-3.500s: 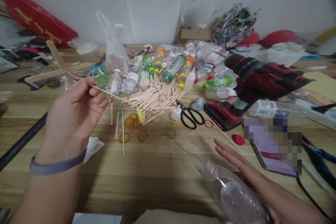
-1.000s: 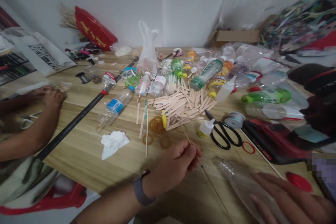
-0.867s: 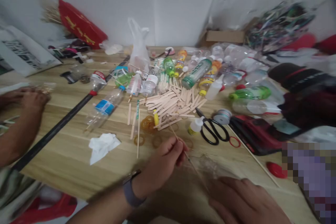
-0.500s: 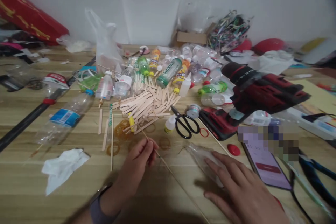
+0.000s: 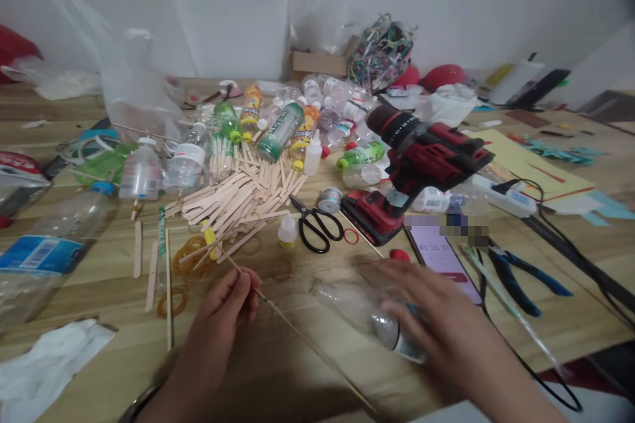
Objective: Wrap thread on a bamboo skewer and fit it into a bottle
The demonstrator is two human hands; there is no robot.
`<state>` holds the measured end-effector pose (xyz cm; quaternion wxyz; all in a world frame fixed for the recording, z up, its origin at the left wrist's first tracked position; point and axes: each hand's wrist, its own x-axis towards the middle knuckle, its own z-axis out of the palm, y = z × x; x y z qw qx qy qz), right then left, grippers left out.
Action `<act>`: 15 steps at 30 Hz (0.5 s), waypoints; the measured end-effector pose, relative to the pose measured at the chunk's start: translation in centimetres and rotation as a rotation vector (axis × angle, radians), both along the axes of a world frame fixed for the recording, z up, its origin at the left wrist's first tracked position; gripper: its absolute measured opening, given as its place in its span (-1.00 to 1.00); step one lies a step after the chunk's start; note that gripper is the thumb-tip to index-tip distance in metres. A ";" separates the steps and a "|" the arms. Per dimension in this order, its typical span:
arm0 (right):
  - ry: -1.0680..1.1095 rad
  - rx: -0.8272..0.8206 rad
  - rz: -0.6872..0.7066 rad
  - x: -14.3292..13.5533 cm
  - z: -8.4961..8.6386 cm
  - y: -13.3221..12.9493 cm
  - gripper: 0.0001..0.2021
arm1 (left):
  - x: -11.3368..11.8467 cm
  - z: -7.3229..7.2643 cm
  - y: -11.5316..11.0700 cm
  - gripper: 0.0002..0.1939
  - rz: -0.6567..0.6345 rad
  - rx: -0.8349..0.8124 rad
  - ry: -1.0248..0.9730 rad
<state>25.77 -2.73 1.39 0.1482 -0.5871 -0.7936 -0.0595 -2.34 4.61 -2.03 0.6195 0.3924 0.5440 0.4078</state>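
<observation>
Pinched between the thumb and fingers of my left hand [image 5: 233, 307] is a long thin wooden stick [image 5: 310, 344], which slants from the popsicle stick pile down to the lower right. My right hand [image 5: 426, 317] has its fingers spread over a clear plastic bottle [image 5: 354, 307] lying on the wooden table [image 5: 278, 383]; whether the fingers touch it is not clear. Beyond the hands are black-handled scissors [image 5: 315, 228], a small glue bottle [image 5: 287, 232] with a yellow label, and a heap of popsicle sticks [image 5: 238, 195].
A red cordless drill [image 5: 421, 158] stands right of centre, near a phone [image 5: 444, 258] and blue-handled pliers [image 5: 520, 277]. Several bottles crowd the back, including a green one [image 5: 281, 132]. Rubber bands [image 5: 191, 258] and tissue [image 5: 54, 357] lie to the left.
The view has turned to the right, so table items appear further left. My right hand has shifted relative to the clear bottle, more of which now shows. My left hand still pinches the stick.
</observation>
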 end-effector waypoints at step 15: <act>-0.059 -0.262 -0.174 6.6 -3.9 4.2 -0.77 | 0.1 0.2 0.0 -0.62 -0.024 0.019 -0.118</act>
